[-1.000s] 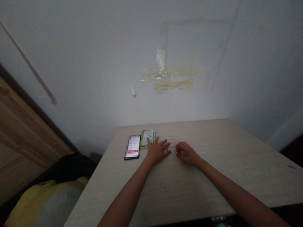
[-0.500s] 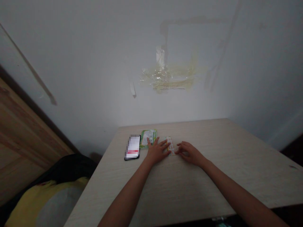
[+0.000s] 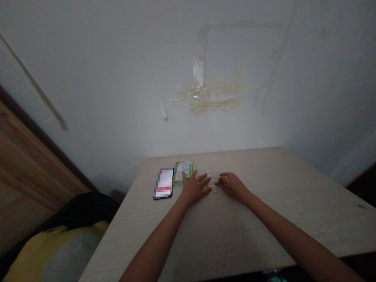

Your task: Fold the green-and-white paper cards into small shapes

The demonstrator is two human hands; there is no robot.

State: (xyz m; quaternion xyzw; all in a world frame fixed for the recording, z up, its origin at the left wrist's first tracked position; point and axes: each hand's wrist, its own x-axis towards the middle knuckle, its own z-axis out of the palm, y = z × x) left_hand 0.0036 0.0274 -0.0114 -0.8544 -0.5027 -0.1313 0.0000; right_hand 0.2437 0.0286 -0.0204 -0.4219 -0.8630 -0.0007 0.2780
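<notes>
My left hand (image 3: 192,189) lies flat with spread fingers. Its fingertips press on a small pale sheet with orange and pink print (image 3: 212,187), and its thumb side reaches over the lower edge of a green-and-white packet (image 3: 179,172). From the other side, my right hand (image 3: 232,185) meets the sheet's right edge with bent fingers drawn together at the tips. Whether a small piece sits between those fingertips is too small to make out. Left of the packet lies a phone (image 3: 164,184) with a lit, blurred screen.
The pale wooden table (image 3: 249,243) meets a wall (image 3: 117,98) at its back edge. Old clear tape (image 3: 202,94) clings to the wall. At lower left are a yellow and grey cloth item (image 3: 58,250), dark fabric (image 3: 85,207) and a wooden panel (image 3: 26,168).
My right fingertips have shifted slightly up and left along the sheet's right edge. My left hand stays in place, and the camera view has moved a little.
</notes>
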